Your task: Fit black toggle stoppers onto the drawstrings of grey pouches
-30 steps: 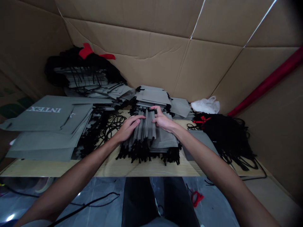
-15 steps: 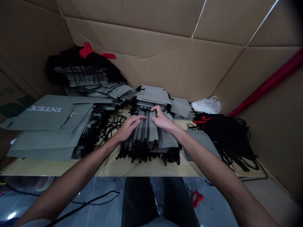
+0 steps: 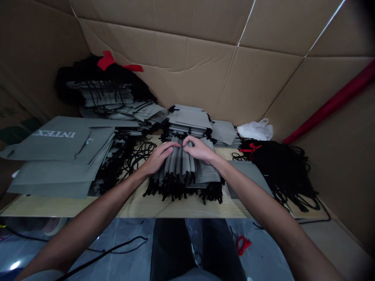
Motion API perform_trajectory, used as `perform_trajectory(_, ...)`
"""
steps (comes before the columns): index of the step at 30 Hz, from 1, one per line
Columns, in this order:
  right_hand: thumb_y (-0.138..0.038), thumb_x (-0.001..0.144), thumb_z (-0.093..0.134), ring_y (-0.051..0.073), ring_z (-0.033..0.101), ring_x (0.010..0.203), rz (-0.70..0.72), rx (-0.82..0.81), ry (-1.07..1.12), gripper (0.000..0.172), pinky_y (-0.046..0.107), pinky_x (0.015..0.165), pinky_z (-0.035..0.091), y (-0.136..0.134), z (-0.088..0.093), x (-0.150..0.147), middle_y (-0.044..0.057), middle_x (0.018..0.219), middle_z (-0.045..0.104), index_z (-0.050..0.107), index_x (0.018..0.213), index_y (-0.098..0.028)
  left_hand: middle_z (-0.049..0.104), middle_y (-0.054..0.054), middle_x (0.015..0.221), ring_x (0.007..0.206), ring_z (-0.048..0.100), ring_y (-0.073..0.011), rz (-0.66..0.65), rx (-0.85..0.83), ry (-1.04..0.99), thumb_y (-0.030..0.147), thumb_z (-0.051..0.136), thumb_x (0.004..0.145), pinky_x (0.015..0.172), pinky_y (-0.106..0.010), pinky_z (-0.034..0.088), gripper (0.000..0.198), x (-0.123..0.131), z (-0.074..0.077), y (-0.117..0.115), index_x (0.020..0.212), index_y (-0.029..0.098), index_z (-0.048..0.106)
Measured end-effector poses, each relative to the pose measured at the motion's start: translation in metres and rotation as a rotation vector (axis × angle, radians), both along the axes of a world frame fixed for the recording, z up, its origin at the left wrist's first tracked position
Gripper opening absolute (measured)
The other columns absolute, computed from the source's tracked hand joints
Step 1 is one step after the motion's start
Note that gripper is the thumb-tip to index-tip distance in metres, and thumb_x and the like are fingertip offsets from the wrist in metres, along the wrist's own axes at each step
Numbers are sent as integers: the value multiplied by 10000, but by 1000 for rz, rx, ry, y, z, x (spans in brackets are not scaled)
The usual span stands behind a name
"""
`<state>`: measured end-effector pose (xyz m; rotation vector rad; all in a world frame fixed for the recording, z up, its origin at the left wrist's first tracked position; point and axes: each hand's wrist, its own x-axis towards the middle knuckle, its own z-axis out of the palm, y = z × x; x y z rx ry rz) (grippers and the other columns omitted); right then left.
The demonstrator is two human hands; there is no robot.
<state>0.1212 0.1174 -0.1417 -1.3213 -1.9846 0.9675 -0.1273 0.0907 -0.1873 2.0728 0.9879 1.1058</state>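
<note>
Cardboard walls (image 3: 187, 78) close in the workspace on 3 sides, creased, with tape seams. Low wooden table (image 3: 140, 208) in front, grey tiled floor below.

Centre of table: bundle of grey bags (image 3: 181, 166) standing on edge, packed side by side, black drawstring ends (image 3: 175, 188) fanning out from the near end. The bundle sits just in front of a flat grey stack (image 3: 190, 117).

- Left hand (image 3: 158, 158): palm down on the left flank of the bundle, fingers (image 3: 168, 147) stretched out and only slightly bent, lying across the top edges. Nothing gripped, just resting contact.
- Right hand (image 3: 200, 151): on the top right of the bundle, fingers curled down over the bag edges. Cannot tell whether a single bag is pinched or the hand merely presses.
- Fingertips of the 2 hands almost meet above the bundle's far end.

Around:
- Left: large grey bags (image 3: 58, 156) laid flat, the top one printed INTEX, lettering upside down from this view.
- Back left: tall pile of bags (image 3: 102, 97) tangled in black cord, red ribbon (image 3: 107, 61) on top.
- Loose black cord (image 3: 140, 151) between the large bags and the left hand.
- Right: heap of black cords (image 3: 281, 166) tied with a red band (image 3: 249, 149); white plastic bag (image 3: 254, 130) behind it.
- Far right: red pole (image 3: 331, 101) leaning along the wall.
- Floor: black cable (image 3: 117, 246), small red scrap (image 3: 242, 245).
</note>
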Motion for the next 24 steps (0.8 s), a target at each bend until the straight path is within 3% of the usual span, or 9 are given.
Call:
perform_trajectory(3, -456, 1079, 835, 226, 762, 1028, 18, 6, -41, 316, 423, 928, 679, 0, 1, -1, 66, 1191, 781, 763, 1198, -171, 749, -139, 1474, 1373, 727, -334, -16, -3, -13, 513, 732, 1156, 1227, -603, 598, 423, 0, 1, 0, 1418, 182, 752)
perform_trajectory(9, -432, 1102, 804, 190, 738, 904, -20, -31, -93, 327, 362, 817, 668, 0, 2, -1, 50, 1139, 763, 732, 1289, -175, 736, -142, 1503, 1415, 705, -349, -23, -31, -43, 516, 741, 1148, 1248, -621, 579, 431, -3, 1, 1, 1416, 179, 754)
perform_trajectory(12, -438, 1113, 786, 198, 747, 933, -23, -9, -81, 355, 376, 838, 673, -2, 3, -2, 64, 1191, 767, 720, 1349, -181, 717, -149, 1519, 1369, 723, -342, 3, -53, -89, 513, 740, 1149, 1195, -601, 619, 480, -4, -5, 4, 1498, 185, 708)
perform_trajectory(16, -577, 1034, 823, 222, 723, 927, -25, -3, -69, 388, 361, 845, 591, -6, 11, -6, 35, 1036, 775, 757, 1078, -197, 734, -144, 1442, 1200, 774, -294, 26, -92, -145, 504, 729, 1159, 1039, -514, 696, 510, -4, -11, 7, 1551, 186, 656)
perform_trajectory(20, -767, 866, 888, 252, 697, 919, -42, -23, -75, 560, 332, 789, 489, -6, 16, -9, 12, 934, 762, 732, 948, -235, 738, -137, 1433, 1256, 755, -308, 39, -78, -142, 495, 751, 1146, 1094, -540, 672, 446, -3, -10, 6, 1452, 172, 713)
perform_trajectory(24, -570, 988, 880, 185, 663, 810, -56, -24, -64, 404, 326, 758, 550, 0, 8, -7, 8, 955, 730, 733, 1049, -198, 736, -138, 1455, 1316, 736, -325, 48, -61, -135, 506, 748, 1145, 1157, -575, 637, 437, -2, -6, 2, 1423, 170, 733)
